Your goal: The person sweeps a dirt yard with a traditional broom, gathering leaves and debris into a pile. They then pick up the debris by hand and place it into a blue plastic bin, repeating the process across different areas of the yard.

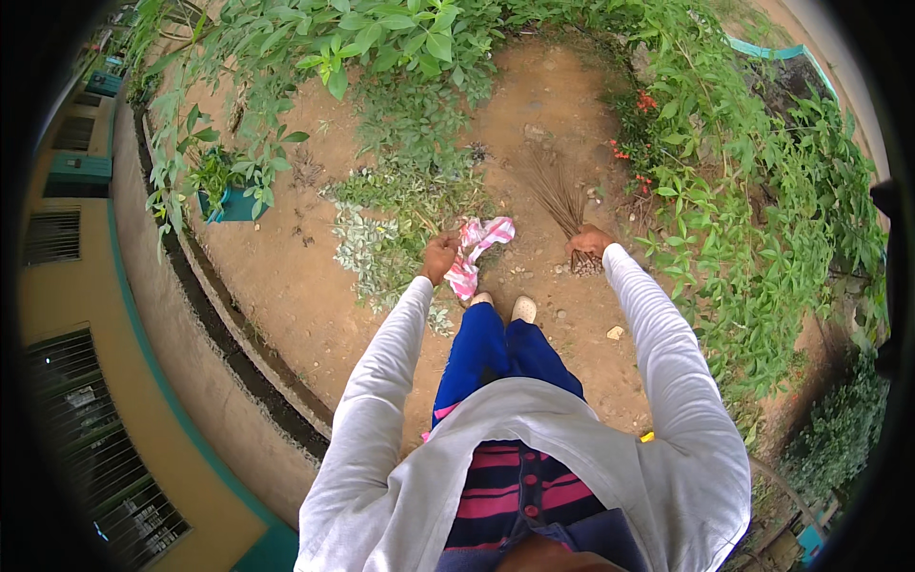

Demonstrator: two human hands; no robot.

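Observation:
My right hand (591, 240) is wrapped round the bound end of a stick broom (557, 195), whose thin brown bristles fan out forward and to the left over the bare soil. In my left hand (439, 256) a crumpled pink-and-white striped plastic bag (479, 250) is pinched by its edge and hangs to the right of the fingers. Just beyond and left of that hand lies a heap of cut leaves and stems (386, 224), green and pale grey. The bag's opening cannot be made out.
Leafy bushes (753, 219) line the right, with red flowers (646, 102) near the broom. More foliage (400, 38) overhangs ahead. To the left, a teal planter (233, 203) stands near a narrow drain (224, 338) beside a yellow building (152, 400). Small stones (616, 333) dot the soil.

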